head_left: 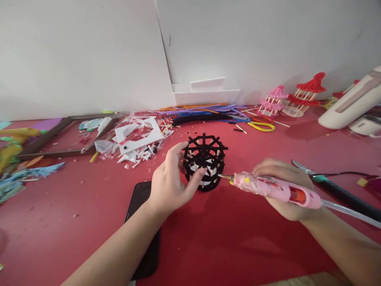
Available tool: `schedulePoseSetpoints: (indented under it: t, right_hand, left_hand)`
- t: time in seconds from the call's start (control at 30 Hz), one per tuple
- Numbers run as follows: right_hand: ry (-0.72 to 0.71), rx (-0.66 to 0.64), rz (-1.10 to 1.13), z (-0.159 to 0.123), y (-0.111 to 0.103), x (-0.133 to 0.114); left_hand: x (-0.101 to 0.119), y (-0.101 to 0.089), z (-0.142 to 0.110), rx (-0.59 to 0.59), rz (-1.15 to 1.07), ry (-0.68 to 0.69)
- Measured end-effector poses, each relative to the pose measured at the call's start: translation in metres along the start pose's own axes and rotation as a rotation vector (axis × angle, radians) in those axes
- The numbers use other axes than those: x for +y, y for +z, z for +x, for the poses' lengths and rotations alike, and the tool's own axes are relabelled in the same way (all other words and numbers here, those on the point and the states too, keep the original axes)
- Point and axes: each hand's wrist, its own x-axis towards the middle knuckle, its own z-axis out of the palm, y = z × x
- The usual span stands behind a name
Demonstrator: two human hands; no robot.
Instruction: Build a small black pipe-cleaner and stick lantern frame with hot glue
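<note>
A round, cage-like black craft frame (204, 159) stands on the red table, with spokes across its top and pale sticks and white pieces showing inside. My left hand (174, 178) is curled around its left side, thumb at the front. From the right, my right hand (285, 186) is wrapped round a pink hot glue gun (264, 186). A clear glue stick (351, 212) runs out of the gun's back end. The metal nozzle points left and reaches the frame's right side; whether it touches cannot be made out.
A black phone (145, 254) lies under my left forearm. White foam scraps (139, 137) and colourful pipe cleaners (202, 111) lie behind. Yellow-handled scissors (262, 126), small pink (272, 101) and red (306, 95) stick pavilions and a white bottle (351, 99) stand or lie back right.
</note>
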Motion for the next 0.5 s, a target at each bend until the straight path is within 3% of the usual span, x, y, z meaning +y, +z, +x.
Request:
schedulePoseSetpoints:
  t: [0.2, 0.5]
  right_hand:
    - [0.005, 0.023, -0.035, -0.0011, -0.0018, -0.0004]
    - [-0.098, 0.068, -0.081, 0.0011, 0.0025, 0.0031]
  left_hand:
    - [-0.0021, -0.0031, 0.0005, 0.028, -0.021, 0.086]
    - [0.0026, -0.0042, 0.0032, 0.145, 0.013, 0.280]
